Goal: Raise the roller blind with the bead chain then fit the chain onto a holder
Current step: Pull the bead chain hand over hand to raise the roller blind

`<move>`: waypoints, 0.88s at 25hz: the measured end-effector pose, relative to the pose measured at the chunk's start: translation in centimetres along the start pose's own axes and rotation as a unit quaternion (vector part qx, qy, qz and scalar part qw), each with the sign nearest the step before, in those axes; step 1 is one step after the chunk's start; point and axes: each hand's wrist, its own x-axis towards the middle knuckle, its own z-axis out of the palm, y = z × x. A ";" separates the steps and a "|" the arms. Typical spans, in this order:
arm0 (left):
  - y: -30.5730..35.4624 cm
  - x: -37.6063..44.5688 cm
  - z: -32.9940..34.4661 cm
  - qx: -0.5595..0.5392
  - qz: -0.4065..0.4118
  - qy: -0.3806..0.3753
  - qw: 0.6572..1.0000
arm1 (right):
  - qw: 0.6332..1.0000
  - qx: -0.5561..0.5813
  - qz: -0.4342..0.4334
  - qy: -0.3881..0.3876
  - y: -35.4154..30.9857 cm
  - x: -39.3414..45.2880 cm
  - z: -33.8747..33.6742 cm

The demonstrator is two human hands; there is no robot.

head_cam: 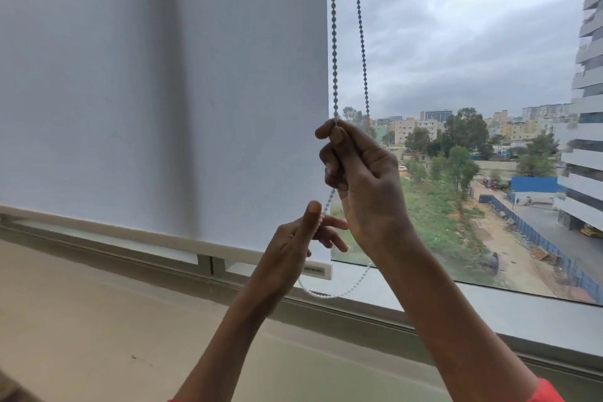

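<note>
A white roller blind (163, 91) covers the left part of the window, its bottom bar (228, 248) hanging just above the sill. The bead chain (334, 42) hangs in two strands along the blind's right edge and loops low near the sill (326, 295). My right hand (362, 179) is closed around the chain, thumb and forefinger pinching the left strand at the top. Lower down, my left hand (293, 248) pinches the same strand between thumb and fingers. No holder is visible.
The window frame and sill (456, 313) run diagonally below the blind. Through the uncovered glass (456, 75) I see cloudy sky, trees and buildings. A beige ledge (98, 320) lies below the frame on the left.
</note>
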 end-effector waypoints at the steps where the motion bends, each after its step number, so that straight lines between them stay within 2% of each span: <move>1: 0.3 0.4 -0.6 0.007 -0.003 0.005 1.000 | 1.000 -0.001 -0.003 0.003 -0.1 -0.3 -0.2; 6: 3.9 3.5 -2.1 -0.082 0.042 0.074 0.993 | 1.000 0.003 0.028 -0.011 1.2 -3.3 -1.0; 12: 8.7 5.9 -1.5 -0.200 0.092 0.060 0.974 | 0.996 -0.048 0.064 -0.041 3.9 -6.3 -1.5; 16: 8.0 5.3 -0.4 -0.244 0.098 0.073 0.962 | 0.991 -0.054 0.102 -0.065 5.3 -7.1 -2.7; 19: 5.7 3.9 -0.1 -0.233 0.090 0.076 0.965 | 0.973 -0.095 0.167 -0.129 5.6 -6.4 -3.9; 22: 3.3 2.1 0.0 -0.226 0.064 0.073 0.969 | 0.973 -0.077 0.188 -0.111 4.1 -3.8 -3.8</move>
